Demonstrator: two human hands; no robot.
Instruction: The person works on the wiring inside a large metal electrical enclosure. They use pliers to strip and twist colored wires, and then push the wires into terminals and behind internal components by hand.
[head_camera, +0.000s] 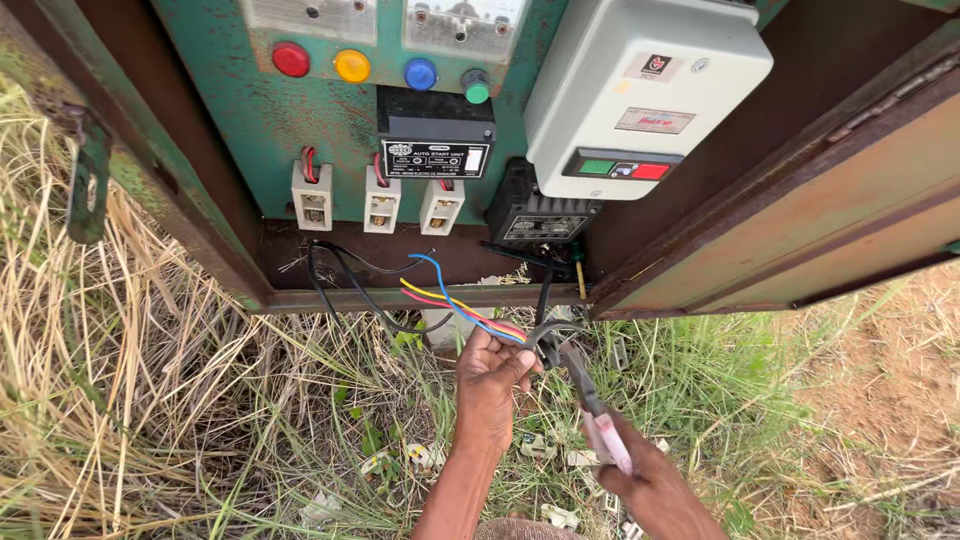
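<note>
My left hand (490, 378) grips a bundle of blue, yellow and red wires (455, 302) that comes out of the bottom of a green metal electrical cabinet (270, 130). My right hand (655, 487) holds a pair of pliers (580, 385) by its pink-and-white handles. The plier jaws sit at the wire ends just right of my left fingers. Black cables (345, 285) hang from the cabinet floor beside the coloured wires.
The panel carries red, yellow, blue and green round lamps (352, 66), three white fuse holders (381, 205), a black control unit (435, 135) and a grey starter box (640, 90). The rusty cabinet door (800, 200) stands open at right. Dry grass, white fuse pieces (560, 515) lie below.
</note>
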